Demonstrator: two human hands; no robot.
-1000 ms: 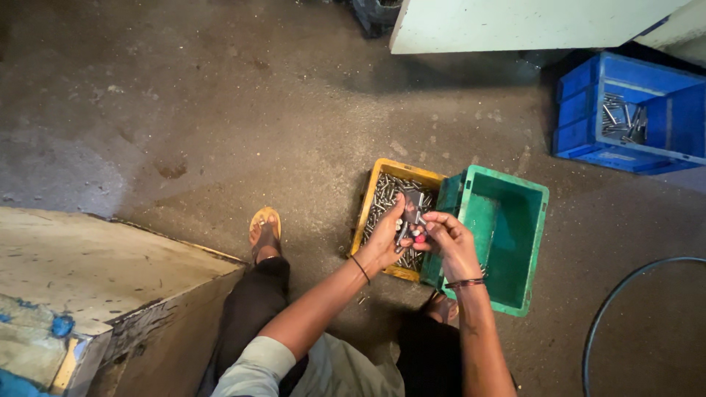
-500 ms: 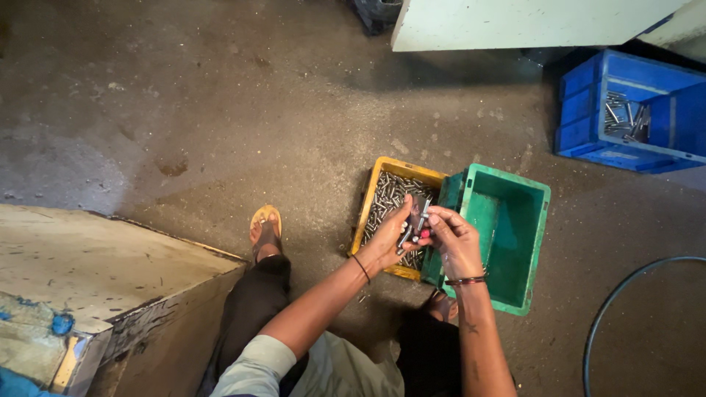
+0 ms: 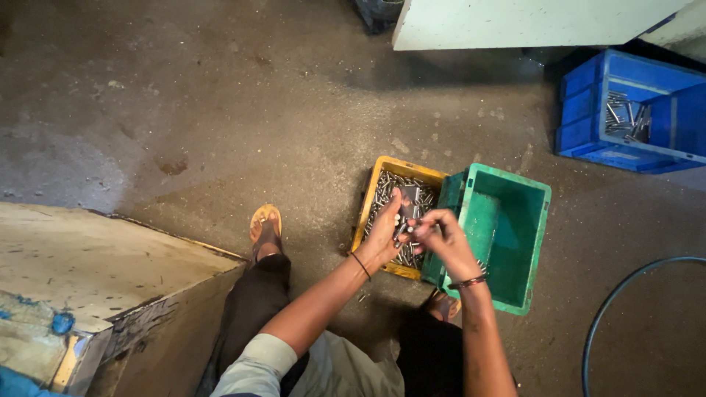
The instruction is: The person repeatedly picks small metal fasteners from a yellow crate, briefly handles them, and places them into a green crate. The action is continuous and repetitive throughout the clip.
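Observation:
A yellow crate (image 3: pixel 373 192) full of small metal pins lies on the concrete floor, with a green crate (image 3: pixel 540 220) tight against its right side. Both hands hover over the yellow crate where the two crates meet. My left hand (image 3: pixel 387 231) cups a bunch of the metal pins (image 3: pixel 407 217). My right hand (image 3: pixel 440 234) pinches one pin at the left hand's fingertips. A few pins lie in the bottom of the green crate.
A blue crate (image 3: pixel 588 110) with more metal parts stands at the upper right under a pale cabinet (image 3: pixel 515 22). A worn wooden platform (image 3: pixel 88 272) fills the lower left. A dark hose (image 3: pixel 625 301) curves at the right. My sandalled foot (image 3: pixel 265 228) rests left of the yellow crate.
The hands have stayed over the yellow crate and shifted the pins slightly between the fingers. The view has barely moved.

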